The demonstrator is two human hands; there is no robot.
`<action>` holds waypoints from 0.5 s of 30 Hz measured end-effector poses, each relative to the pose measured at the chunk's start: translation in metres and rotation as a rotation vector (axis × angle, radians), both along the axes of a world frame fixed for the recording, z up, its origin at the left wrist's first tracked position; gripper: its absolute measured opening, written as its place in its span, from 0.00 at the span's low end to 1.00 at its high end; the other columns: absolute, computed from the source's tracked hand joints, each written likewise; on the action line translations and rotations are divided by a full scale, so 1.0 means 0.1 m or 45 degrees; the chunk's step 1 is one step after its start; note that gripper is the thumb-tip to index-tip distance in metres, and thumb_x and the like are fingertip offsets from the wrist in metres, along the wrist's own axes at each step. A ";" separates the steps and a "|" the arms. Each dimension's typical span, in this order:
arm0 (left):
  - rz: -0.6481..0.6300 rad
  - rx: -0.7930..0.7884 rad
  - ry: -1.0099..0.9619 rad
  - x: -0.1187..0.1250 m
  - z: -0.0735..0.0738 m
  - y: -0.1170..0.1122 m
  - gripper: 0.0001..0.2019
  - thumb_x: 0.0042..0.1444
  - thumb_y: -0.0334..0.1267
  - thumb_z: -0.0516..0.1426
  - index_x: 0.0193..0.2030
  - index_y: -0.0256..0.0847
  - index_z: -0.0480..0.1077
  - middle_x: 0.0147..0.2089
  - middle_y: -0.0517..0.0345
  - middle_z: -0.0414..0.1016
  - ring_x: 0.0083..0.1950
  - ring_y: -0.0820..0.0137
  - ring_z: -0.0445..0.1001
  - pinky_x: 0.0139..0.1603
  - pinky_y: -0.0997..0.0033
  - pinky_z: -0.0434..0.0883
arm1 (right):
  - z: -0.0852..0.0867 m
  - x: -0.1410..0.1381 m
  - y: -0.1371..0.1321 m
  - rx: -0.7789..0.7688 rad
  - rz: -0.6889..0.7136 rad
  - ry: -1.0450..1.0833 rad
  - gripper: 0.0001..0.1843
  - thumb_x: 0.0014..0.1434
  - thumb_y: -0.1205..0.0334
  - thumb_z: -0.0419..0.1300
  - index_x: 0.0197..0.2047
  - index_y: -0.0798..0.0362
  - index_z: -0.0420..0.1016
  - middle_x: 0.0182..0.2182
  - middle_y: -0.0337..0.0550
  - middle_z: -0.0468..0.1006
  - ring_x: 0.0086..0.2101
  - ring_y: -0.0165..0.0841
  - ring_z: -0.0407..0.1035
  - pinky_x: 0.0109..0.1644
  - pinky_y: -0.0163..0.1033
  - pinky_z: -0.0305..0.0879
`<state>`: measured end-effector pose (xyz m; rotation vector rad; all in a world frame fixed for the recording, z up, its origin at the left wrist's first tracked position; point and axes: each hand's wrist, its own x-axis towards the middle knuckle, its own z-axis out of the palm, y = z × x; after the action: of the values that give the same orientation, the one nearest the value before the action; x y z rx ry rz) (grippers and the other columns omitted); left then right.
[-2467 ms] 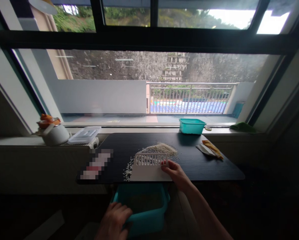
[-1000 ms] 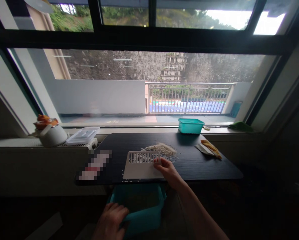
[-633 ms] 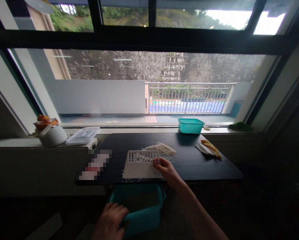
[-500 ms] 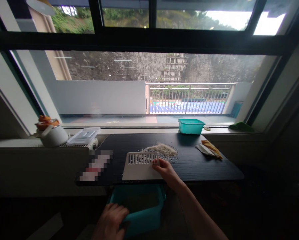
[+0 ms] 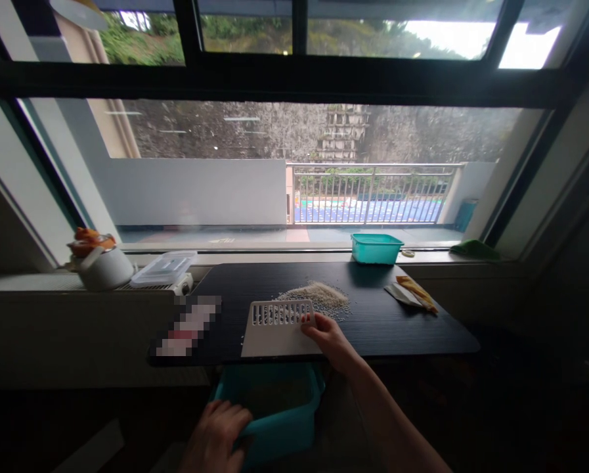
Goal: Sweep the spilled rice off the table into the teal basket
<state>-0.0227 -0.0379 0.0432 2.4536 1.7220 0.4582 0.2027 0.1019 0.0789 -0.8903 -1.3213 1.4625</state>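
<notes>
Head view, read from the grip outward. Shows the right hand (image 5: 329, 336) pinching the right edge of the white slotted scraper (image 5: 274, 328), which lies flat on the black table (image 5: 422, 335) with its lower edge at the table's near lip. Shows the left hand (image 5: 218, 437), at 7 o'clock of the scraper, curled over the near rim of the teal tub (image 5: 287, 420), held just under that lip. Suggests partial progress: seemingly a pale layer inside the tub and only a few stray grains beside the scraper, yet a grain pile (image 5: 318, 294) left on the table at 1 o'clock, just beyond the slots. Leaves bare tabletop toward 3 o'clock, up to a wrapper (image 5: 412, 292) near the right edge. Places a small teal tray (image 5: 375, 247) on the sill (image 5: 284, 256) at 1 o'clock, well apart from the pile.
</notes>
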 end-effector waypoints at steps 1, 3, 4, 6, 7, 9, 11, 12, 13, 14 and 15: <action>0.000 -0.001 0.005 -0.01 -0.02 0.01 0.09 0.48 0.29 0.54 0.34 0.45 0.72 0.34 0.60 0.77 0.38 0.63 0.74 0.49 0.55 0.65 | 0.00 0.00 0.00 0.003 0.002 -0.001 0.13 0.45 0.55 0.66 0.34 0.53 0.75 0.29 0.38 0.75 0.32 0.34 0.65 0.39 0.38 0.61; 0.006 0.003 0.001 -0.02 -0.04 0.01 0.09 0.48 0.29 0.54 0.34 0.44 0.72 0.34 0.60 0.77 0.38 0.63 0.74 0.49 0.54 0.65 | 0.00 0.01 0.01 0.007 -0.013 -0.001 0.13 0.46 0.55 0.66 0.34 0.53 0.75 0.29 0.38 0.75 0.32 0.33 0.65 0.38 0.38 0.61; 0.007 0.002 -0.005 -0.02 -0.05 0.01 0.09 0.48 0.29 0.54 0.34 0.44 0.72 0.34 0.60 0.77 0.38 0.63 0.74 0.49 0.55 0.65 | 0.00 0.01 0.01 0.011 -0.022 0.001 0.13 0.46 0.55 0.66 0.34 0.53 0.75 0.29 0.38 0.75 0.32 0.33 0.66 0.38 0.38 0.61; 0.004 -0.003 -0.021 -0.02 -0.05 0.00 0.09 0.48 0.28 0.54 0.34 0.44 0.72 0.33 0.61 0.76 0.38 0.63 0.74 0.48 0.55 0.65 | 0.01 0.02 0.01 0.017 -0.028 0.011 0.14 0.46 0.54 0.66 0.34 0.53 0.75 0.29 0.38 0.75 0.32 0.34 0.66 0.38 0.38 0.62; 0.006 -0.004 -0.030 -0.01 -0.04 0.00 0.09 0.47 0.28 0.54 0.33 0.44 0.72 0.33 0.62 0.76 0.38 0.63 0.74 0.48 0.56 0.65 | 0.02 0.02 0.01 0.017 -0.022 0.014 0.15 0.46 0.53 0.66 0.34 0.53 0.75 0.29 0.39 0.75 0.32 0.34 0.67 0.38 0.38 0.62; 0.009 0.000 -0.051 -0.01 -0.02 -0.01 0.09 0.47 0.29 0.54 0.33 0.45 0.72 0.34 0.62 0.76 0.38 0.64 0.74 0.49 0.57 0.64 | 0.04 0.02 0.01 0.010 -0.006 0.016 0.16 0.45 0.52 0.66 0.35 0.53 0.75 0.29 0.39 0.75 0.32 0.35 0.67 0.38 0.39 0.63; 0.017 -0.005 -0.069 0.00 0.01 -0.02 0.08 0.48 0.29 0.54 0.33 0.45 0.72 0.33 0.62 0.76 0.38 0.64 0.73 0.50 0.58 0.64 | 0.06 0.01 -0.01 0.008 -0.014 0.017 0.16 0.44 0.51 0.67 0.34 0.53 0.75 0.29 0.39 0.75 0.32 0.35 0.67 0.38 0.39 0.63; 0.025 -0.015 -0.076 0.01 0.02 -0.02 0.08 0.48 0.29 0.54 0.33 0.45 0.72 0.33 0.62 0.76 0.39 0.64 0.73 0.50 0.58 0.64 | 0.08 0.00 -0.01 0.011 -0.022 0.019 0.17 0.44 0.51 0.67 0.33 0.53 0.75 0.28 0.39 0.75 0.32 0.35 0.67 0.38 0.39 0.63; 0.033 -0.029 -0.080 0.01 0.03 -0.02 0.08 0.48 0.30 0.54 0.33 0.45 0.72 0.33 0.62 0.76 0.39 0.64 0.73 0.51 0.58 0.64 | 0.09 0.00 -0.02 0.015 -0.028 0.021 0.17 0.44 0.50 0.67 0.33 0.53 0.75 0.28 0.39 0.75 0.31 0.35 0.67 0.37 0.39 0.63; 0.040 -0.046 -0.080 0.02 0.04 -0.02 0.08 0.49 0.30 0.54 0.33 0.45 0.72 0.33 0.62 0.76 0.39 0.64 0.73 0.51 0.57 0.63 | 0.10 -0.01 -0.02 0.021 -0.035 0.019 0.17 0.44 0.50 0.66 0.32 0.53 0.75 0.28 0.39 0.75 0.31 0.34 0.66 0.37 0.39 0.62; 0.046 -0.058 -0.077 0.03 0.05 -0.03 0.08 0.49 0.30 0.54 0.33 0.45 0.72 0.34 0.62 0.77 0.39 0.63 0.73 0.52 0.56 0.63 | 0.10 -0.02 -0.03 0.027 -0.042 0.011 0.17 0.44 0.49 0.66 0.32 0.53 0.75 0.28 0.39 0.75 0.31 0.35 0.66 0.37 0.39 0.62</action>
<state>-0.0197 -0.0405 0.0480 2.3563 1.7354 0.4862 0.2005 0.0992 0.0892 -0.8868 -1.3075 1.4231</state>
